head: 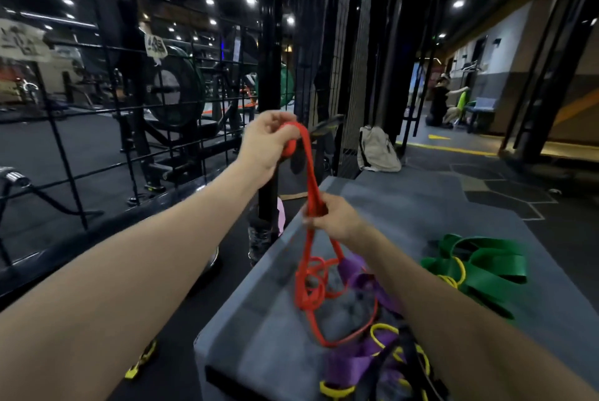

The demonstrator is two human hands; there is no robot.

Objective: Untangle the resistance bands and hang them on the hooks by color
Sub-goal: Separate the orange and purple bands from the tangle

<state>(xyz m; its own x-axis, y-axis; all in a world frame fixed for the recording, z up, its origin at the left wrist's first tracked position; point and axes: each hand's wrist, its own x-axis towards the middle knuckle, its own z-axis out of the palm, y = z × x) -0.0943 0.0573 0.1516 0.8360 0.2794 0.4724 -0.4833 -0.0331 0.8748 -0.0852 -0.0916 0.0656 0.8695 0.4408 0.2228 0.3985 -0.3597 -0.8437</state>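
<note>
A red resistance band point(308, 173) stretches between my two hands. My left hand point(267, 143) grips its top loop, raised in front of the black wire grid. My right hand point(334, 214) pinches the same band lower down, above the grey mat. Below that hand the red band coils into a knot point(312, 284) and tangles with a purple band point(363, 284), thin yellow bands point(385, 339) and a black band point(408, 355). A wide green band point(483, 266) lies in folds further right with a yellow band point(455, 274) threaded through it. No hooks are plainly visible.
The bands lie on a raised grey padded platform point(259, 319). A black wire grid wall point(129, 92) and a black post point(269, 76) stand ahead left. A beige bag point(377, 149) leans beyond the platform. A person point(442, 102) kneels far down the corridor.
</note>
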